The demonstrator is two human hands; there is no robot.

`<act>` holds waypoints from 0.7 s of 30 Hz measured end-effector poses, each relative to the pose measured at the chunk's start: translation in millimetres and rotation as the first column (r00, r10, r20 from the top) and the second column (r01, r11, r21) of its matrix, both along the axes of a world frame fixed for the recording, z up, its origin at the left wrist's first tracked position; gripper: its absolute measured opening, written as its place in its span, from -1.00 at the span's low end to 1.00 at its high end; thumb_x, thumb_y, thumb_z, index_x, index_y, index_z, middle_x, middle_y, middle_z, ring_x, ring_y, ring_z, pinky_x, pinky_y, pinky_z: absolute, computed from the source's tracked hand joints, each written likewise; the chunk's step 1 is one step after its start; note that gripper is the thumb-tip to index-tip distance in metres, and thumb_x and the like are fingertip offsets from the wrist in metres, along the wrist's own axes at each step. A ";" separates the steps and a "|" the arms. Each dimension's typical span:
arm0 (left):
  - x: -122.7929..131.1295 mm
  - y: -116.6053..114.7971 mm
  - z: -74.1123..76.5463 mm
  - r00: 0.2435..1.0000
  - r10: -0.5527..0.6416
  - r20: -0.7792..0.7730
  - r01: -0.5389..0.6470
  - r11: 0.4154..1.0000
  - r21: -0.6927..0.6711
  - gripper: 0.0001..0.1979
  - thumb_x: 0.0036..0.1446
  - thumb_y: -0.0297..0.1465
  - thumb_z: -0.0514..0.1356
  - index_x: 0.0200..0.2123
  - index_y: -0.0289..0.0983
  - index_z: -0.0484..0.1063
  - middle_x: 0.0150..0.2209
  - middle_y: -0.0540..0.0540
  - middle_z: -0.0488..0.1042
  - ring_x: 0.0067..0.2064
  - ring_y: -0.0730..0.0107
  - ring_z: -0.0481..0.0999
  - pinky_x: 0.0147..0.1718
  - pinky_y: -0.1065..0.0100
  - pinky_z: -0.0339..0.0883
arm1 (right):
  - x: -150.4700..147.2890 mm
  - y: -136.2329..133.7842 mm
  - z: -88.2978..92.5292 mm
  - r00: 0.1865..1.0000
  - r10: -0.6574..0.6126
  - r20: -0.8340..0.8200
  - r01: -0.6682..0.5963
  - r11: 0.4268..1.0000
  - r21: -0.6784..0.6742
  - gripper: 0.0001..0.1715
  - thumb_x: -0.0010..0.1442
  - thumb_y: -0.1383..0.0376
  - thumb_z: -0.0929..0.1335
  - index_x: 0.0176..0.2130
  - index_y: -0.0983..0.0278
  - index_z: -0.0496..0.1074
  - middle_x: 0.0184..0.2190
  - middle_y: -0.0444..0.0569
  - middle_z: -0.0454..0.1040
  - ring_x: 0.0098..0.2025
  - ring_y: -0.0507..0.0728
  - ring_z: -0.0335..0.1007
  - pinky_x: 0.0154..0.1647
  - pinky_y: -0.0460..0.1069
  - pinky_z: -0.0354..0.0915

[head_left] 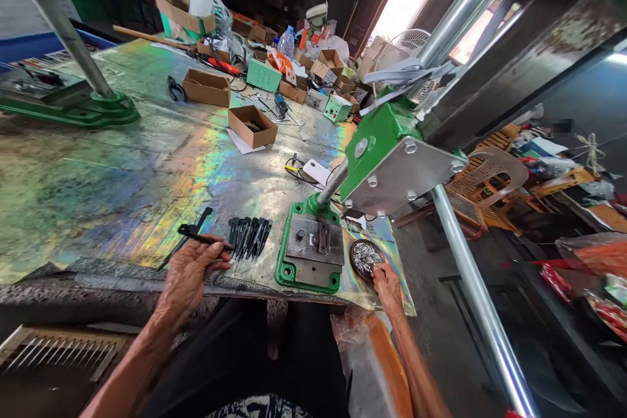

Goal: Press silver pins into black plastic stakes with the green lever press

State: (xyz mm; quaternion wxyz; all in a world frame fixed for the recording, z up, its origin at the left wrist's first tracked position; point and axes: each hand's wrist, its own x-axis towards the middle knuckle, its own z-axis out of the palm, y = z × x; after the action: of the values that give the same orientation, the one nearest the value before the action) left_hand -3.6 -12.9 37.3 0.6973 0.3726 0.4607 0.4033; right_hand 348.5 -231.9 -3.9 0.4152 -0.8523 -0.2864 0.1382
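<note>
My left hand [193, 272] pinches a slim black plastic part [203, 238] above the table edge. Just right of it, several similar black parts [249, 237] lie side by side on the iridescent metal-sheet tabletop [147, 196]. A longer black piece [196, 222] lies just beyond my left hand. My right hand [386, 287] rests its fingertips at the rim of a round dark dish [366, 259] heaped with small silvery metal pieces. Whether those fingers hold a piece is hidden. Left of the dish stands the green base of a bench press [308, 248].
The press head [386, 157] and steel column [482, 300] rise to the right. Another green press base [73, 108] stands at far left. Cardboard boxes [252, 126], pliers [176, 88], green electrical boxes [263, 75] and a fan [404, 59] sit beyond.
</note>
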 end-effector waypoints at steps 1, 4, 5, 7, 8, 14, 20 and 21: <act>5.6 -6.2 4.7 0.999 -0.016 0.038 0.017 1.000 -0.020 -0.58 -0.18 -0.27 0.37 -0.29 -0.35 0.32 -0.40 0.00 0.47 -0.46 0.49 0.44 -0.49 0.43 0.43 | -6.6 2.2 5.7 0.998 0.004 -0.064 -0.002 0.999 0.038 -0.61 0.15 0.00 0.26 -0.40 0.28 0.27 -0.54 -0.10 0.26 -0.56 0.05 0.15 -0.55 -0.04 0.13; 27.3 -26.8 17.7 0.979 -0.109 0.170 0.125 0.988 -0.088 -0.61 -0.17 -0.30 0.37 -0.29 -0.36 0.35 -0.40 -0.03 0.46 -0.47 0.50 0.45 -0.52 0.46 0.41 | -38.1 14.9 28.9 0.956 0.074 -0.283 -0.025 0.985 0.172 -0.62 0.09 -0.01 0.29 -0.39 0.26 0.25 -0.51 -0.10 0.24 -0.60 0.00 0.03 -0.63 -0.07 -0.01; 35.4 -33.7 21.3 0.964 -0.142 0.227 0.170 0.980 -0.108 -0.63 -0.16 -0.32 0.37 -0.29 -0.36 0.36 -0.40 -0.03 0.45 -0.47 0.50 0.46 -0.51 0.46 0.41 | -52.4 21.0 38.2 0.932 0.117 -0.343 -0.044 0.976 0.213 -0.63 0.09 0.01 0.31 -0.39 0.27 0.25 -0.50 -0.10 0.23 -0.59 -0.01 0.00 -0.63 -0.08 -0.04; 50.8 -46.1 27.6 0.921 -0.188 0.341 0.257 0.952 -0.169 -0.65 -0.17 -0.34 0.38 -0.33 -0.36 0.36 -0.45 -0.02 0.44 -0.49 0.49 0.45 -0.53 0.45 0.42 | -84.2 34.6 57.6 0.866 0.221 -0.450 -0.095 0.954 0.286 -0.65 0.09 0.04 0.34 -0.40 0.27 0.25 -0.49 -0.11 0.24 -0.59 -0.04 -0.05 -0.63 -0.10 -0.07; 57.5 -51.3 30.3 0.899 -0.199 0.391 0.293 0.935 -0.198 -0.66 -0.17 -0.36 0.39 -0.34 -0.36 0.36 -0.46 -0.02 0.44 -0.51 0.49 0.44 -0.54 0.44 0.41 | -100.5 41.5 66.8 0.819 0.276 -0.502 -0.125 0.941 0.313 -0.66 0.10 0.06 0.35 -0.39 0.27 0.26 -0.48 -0.10 0.25 -0.59 -0.05 -0.06 -0.63 -0.10 -0.08; 72.7 -64.5 38.1 0.788 -0.199 0.582 0.429 0.856 -0.288 -0.76 -0.10 -0.46 0.34 -0.35 -0.39 0.36 -0.46 -0.06 0.44 -0.52 0.49 0.44 -0.58 0.47 0.37 | -167.0 67.2 100.7 0.541 0.493 -0.681 -0.241 0.867 0.436 -0.66 0.12 0.08 0.37 -0.42 0.30 0.28 -0.50 -0.12 0.24 -0.61 -0.09 -0.07 -0.65 -0.14 -0.08; 66.2 -62.8 38.1 0.743 -0.186 0.643 0.455 0.845 -0.281 -0.81 -0.04 -0.46 0.31 -0.37 -0.40 0.36 -0.50 -0.06 0.41 -0.53 0.53 0.41 -0.59 0.52 0.33 | -176.9 70.0 107.3 0.433 0.538 -0.723 -0.247 0.842 0.479 -0.68 0.12 0.13 0.39 -0.42 0.32 0.31 -0.50 -0.11 0.27 -0.63 -0.12 -0.10 -0.66 -0.16 -0.09; 65.7 -62.8 38.1 0.740 -0.187 0.647 0.456 0.845 -0.278 -0.80 -0.04 -0.45 0.31 -0.36 -0.40 0.36 -0.50 -0.06 0.41 -0.54 0.53 0.41 -0.59 0.52 0.33 | -176.9 69.7 107.8 0.431 0.539 -0.723 -0.252 0.842 0.477 -0.68 0.13 0.13 0.39 -0.42 0.33 0.31 -0.49 -0.10 0.28 -0.63 -0.12 -0.09 -0.66 -0.16 -0.09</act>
State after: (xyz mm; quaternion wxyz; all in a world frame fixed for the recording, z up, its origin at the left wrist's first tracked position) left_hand 62.2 -75.7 75.4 0.9291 0.1436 0.2194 0.2610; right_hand 171.5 -162.3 103.9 0.5778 -0.5129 -0.2635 0.5777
